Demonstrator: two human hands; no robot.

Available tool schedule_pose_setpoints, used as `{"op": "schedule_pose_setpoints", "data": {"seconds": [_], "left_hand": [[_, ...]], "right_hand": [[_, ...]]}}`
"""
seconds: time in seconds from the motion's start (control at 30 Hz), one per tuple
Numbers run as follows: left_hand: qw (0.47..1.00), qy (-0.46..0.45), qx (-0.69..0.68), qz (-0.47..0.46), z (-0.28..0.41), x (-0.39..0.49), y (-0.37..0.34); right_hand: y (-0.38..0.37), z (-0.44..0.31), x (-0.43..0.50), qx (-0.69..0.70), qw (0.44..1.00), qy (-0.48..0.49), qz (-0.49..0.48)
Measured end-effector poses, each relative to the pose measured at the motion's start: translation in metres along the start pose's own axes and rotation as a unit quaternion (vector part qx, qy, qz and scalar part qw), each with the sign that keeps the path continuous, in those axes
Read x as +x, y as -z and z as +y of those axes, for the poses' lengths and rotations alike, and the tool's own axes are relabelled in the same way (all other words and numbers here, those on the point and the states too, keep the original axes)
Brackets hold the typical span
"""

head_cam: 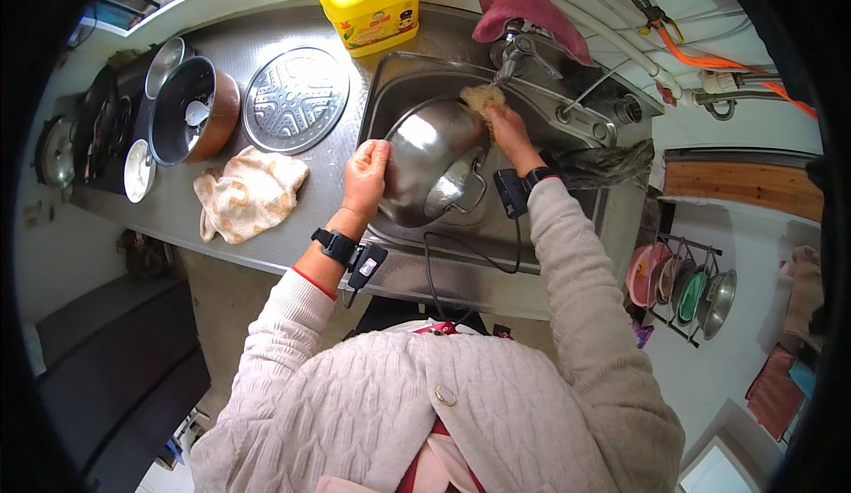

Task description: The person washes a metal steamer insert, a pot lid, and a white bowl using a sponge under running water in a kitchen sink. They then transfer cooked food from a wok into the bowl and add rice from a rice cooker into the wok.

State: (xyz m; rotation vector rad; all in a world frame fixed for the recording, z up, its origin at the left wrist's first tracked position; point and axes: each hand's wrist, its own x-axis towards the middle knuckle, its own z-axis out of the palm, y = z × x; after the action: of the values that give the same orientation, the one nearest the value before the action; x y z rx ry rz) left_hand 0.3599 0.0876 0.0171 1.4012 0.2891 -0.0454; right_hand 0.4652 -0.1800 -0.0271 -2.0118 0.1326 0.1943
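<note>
A stainless steel pot (425, 154) with a looped metal handle lies tilted in the sink (372, 104), its outer side facing up. My left hand (367, 172) grips the pot at its left edge. In my right hand (510, 132) is a tan scouring pad (484, 98), held against the pot's upper right edge, just below the faucet (512, 61). Whether water is running cannot be told. Both wrists wear black strapped devices joined by a cable.
Left of the sink are a round perforated steamer tray (297, 99), a patterned cloth (249, 195), a copper-coloured pot (219, 110) and a small bowl (139, 171). A yellow jug (375, 11) stands behind the sink. A dark cloth (602, 166) lies at the sink's right.
</note>
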Motion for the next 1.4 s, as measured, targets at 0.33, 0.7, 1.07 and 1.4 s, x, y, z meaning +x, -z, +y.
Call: {"op": "schedule_pose_setpoints", "data": {"seconds": [0.33,0.7,1.07,1.4], "left_hand": [[0.993,0.027,-0.097,0.063,-0.001,0.029,-0.013],[0.874,-0.21,0.355,-0.257,-0.016,-0.017,-0.052],[0.755,-0.26,0.467,-0.381,-0.039,-0.029,-0.053],[0.861,-0.205,0.466,0.014,-0.036,-0.01,-0.006]], "right_hand": [[-0.074,0.081,-0.094,0.557,0.759,-0.328,-0.077],[-0.016,0.017,-0.129,0.462,0.803,-0.345,-0.148],[-0.002,0.031,-0.111,0.159,0.938,-0.308,0.018],[0.001,0.052,-0.119,0.17,0.963,-0.199,0.062]]}}
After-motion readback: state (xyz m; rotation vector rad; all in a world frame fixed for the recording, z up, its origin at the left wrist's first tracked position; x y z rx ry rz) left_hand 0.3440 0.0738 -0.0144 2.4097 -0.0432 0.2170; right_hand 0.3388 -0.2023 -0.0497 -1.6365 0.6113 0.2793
